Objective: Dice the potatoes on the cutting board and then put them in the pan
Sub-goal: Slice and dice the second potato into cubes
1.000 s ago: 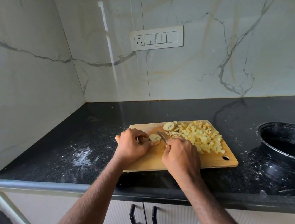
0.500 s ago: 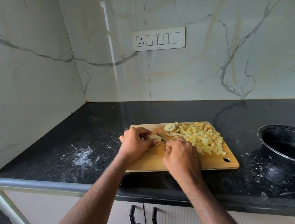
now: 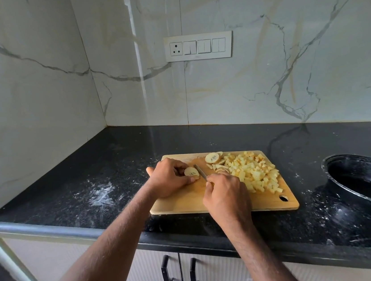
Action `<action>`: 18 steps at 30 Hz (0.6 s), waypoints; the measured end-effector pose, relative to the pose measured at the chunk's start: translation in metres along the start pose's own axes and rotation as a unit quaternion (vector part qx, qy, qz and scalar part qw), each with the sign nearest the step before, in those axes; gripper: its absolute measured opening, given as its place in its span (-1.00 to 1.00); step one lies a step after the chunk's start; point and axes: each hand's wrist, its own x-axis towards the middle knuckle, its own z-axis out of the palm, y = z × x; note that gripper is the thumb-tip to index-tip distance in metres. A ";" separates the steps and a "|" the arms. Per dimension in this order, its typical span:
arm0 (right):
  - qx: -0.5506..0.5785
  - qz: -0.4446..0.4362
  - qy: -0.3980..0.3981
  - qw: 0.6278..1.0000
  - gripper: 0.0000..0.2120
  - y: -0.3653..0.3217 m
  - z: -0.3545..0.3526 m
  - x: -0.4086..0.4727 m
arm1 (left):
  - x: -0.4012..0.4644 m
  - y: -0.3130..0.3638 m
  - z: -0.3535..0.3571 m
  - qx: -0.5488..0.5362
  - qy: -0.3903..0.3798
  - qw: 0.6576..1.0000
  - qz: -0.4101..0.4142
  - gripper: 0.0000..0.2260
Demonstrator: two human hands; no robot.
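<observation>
A wooden cutting board (image 3: pixel 183 204) lies on the black counter. My left hand (image 3: pixel 169 177) holds a pale potato piece (image 3: pixel 191 172) down on the board's left part. My right hand (image 3: pixel 227 193) grips a knife (image 3: pixel 200 172) whose blade lies just right of that piece. A pile of diced potato (image 3: pixel 254 172) covers the board's right half, with a round slice (image 3: pixel 212 158) and a few strips at the back. The black pan (image 3: pixel 369 178) stands to the right of the board, with nothing visible inside.
The black counter (image 3: pixel 104 173) has white smears left of the board and around the pan. Marble walls meet in a corner at the back left; a switch plate (image 3: pixel 198 47) is on the back wall. Cabinet doors with black handles (image 3: pixel 165 273) are below the counter edge.
The hands, knife and potato piece keep nearly the same places on the board; the head camera has shifted slightly, and the blade stays by the held piece.
</observation>
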 end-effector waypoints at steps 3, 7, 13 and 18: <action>0.013 0.009 0.012 1.000 -0.82 -0.001 -0.001 0.001 | 0.001 0.000 -0.001 -0.005 -0.012 1.000 0.010 -0.65; 0.006 -0.011 0.008 1.000 -0.82 -0.006 -0.002 -0.001 | -0.003 0.000 0.003 -0.009 0.023 1.000 0.016 -0.63; 0.028 -0.009 0.009 1.000 -0.83 -0.012 -0.002 -0.006 | -0.003 0.001 0.010 -0.034 0.043 0.998 0.005 -0.63; 0.009 -0.022 0.008 1.000 -0.84 -0.014 -0.002 -0.008 | -0.004 0.006 0.010 -0.004 0.055 0.998 -0.008 -0.61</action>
